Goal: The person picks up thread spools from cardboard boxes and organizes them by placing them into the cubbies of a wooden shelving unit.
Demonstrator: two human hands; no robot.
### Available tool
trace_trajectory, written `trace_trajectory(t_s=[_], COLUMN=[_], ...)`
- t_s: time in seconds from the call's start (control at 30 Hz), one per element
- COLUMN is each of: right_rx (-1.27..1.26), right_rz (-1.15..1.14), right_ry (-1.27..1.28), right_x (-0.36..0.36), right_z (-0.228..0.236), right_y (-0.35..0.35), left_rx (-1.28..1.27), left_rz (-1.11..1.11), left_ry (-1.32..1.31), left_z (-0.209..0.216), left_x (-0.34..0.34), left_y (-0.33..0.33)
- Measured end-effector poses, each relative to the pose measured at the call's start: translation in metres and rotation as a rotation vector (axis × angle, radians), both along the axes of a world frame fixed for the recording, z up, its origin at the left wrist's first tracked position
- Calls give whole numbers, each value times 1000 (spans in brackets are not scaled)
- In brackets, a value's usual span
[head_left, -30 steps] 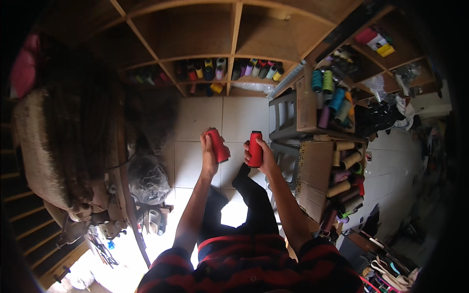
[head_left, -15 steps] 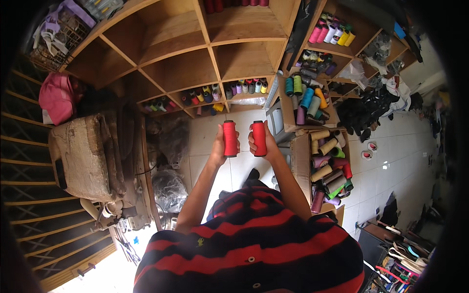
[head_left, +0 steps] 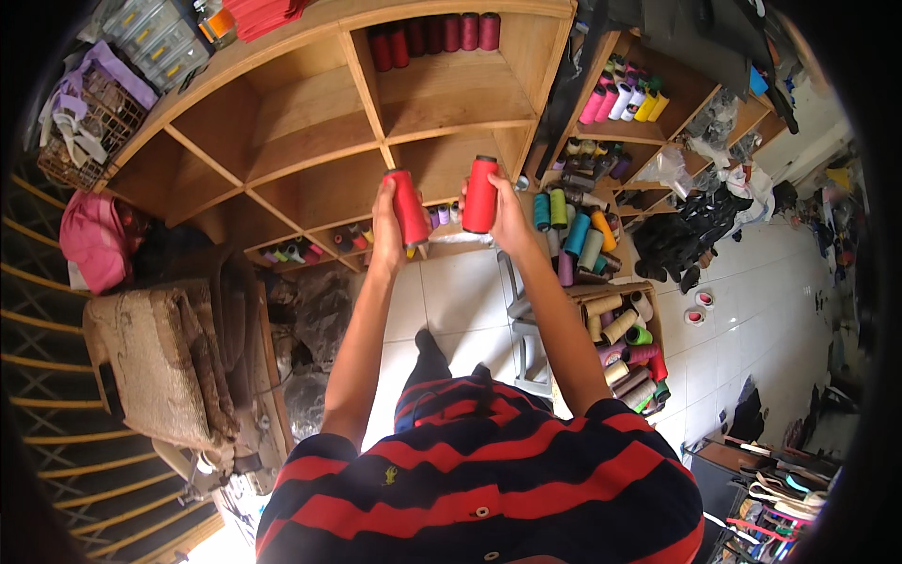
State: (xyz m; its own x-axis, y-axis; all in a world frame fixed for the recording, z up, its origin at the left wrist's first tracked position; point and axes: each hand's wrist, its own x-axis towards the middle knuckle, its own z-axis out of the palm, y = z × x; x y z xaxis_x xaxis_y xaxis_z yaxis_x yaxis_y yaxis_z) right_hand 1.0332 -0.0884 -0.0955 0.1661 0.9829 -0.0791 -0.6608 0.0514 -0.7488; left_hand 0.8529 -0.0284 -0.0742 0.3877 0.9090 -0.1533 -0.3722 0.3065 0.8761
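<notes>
My left hand [head_left: 387,222] is wrapped round a red thread spool [head_left: 406,209], which leans a little to the left at its top. A second red thread spool [head_left: 480,195] is gripped in my right hand [head_left: 507,218] and stands nearly upright. Both arms reach out in front, and the spools are apart from each other. They are held up before a wooden shelf unit [head_left: 310,155] with square compartments. In its upper right compartment stands a row of red and maroon spools [head_left: 434,36]. Some fingers are hidden behind the spools.
Boxes of mixed thread spools [head_left: 615,343] stand on the right, beside a grey stool [head_left: 531,352]. A second shelf [head_left: 648,56] at the far right holds pink, white and yellow spools. On the left, brown folded material [head_left: 150,357] lies stacked near a pink bag [head_left: 94,240].
Both hands have moved forward and up toward the shelf with the spools, and spread slightly apart. The left spool has tilted. A leg now shows stepped forward, and more of the upper shelf is in view.
</notes>
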Motion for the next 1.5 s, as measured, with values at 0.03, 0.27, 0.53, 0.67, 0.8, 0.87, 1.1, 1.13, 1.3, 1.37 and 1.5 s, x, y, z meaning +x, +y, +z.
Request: trace_trajectory(t_s=[0.03, 0.27, 0.53, 0.67, 0.8, 0.87, 1.1, 1.13, 1.3, 1.37, 1.5], right_rx=[22, 231, 329, 250, 131, 111, 74, 80, 98, 90, 39], right_rz=[-37, -131, -412, -530, -628, -621, -653, -638, -623, -599, -574], right_ry=[-60, -373, -958, -1128, -1304, -1356, -1485, -1435, -1439, -1401, -1426], right_x=[3, 30, 66, 92, 89, 93, 113, 112, 104, 99, 94], right_z=[14, 51, 47, 34, 17, 18, 12, 13, 20, 22, 20], right_y=[15, 124, 275, 340, 375, 389, 417, 418, 418, 418, 415], left_rx=[54, 209, 211, 170, 134, 120, 114, 110, 92, 93, 99], left_rz=[47, -20, 24, -50, -52, -48, -44, -40, -28, -28, -41], left_ry=[-26, -15, 59, 51, 90, 80, 78, 78, 79, 74, 78], left_z=[7, 38, 40, 26, 13, 6, -6, -7, -7, -9, -16], left_x=[6, 38, 51, 63, 64, 66, 76, 76, 73, 74, 76], left_y=[17, 113, 150, 146, 143, 142, 142, 143, 146, 147, 150])
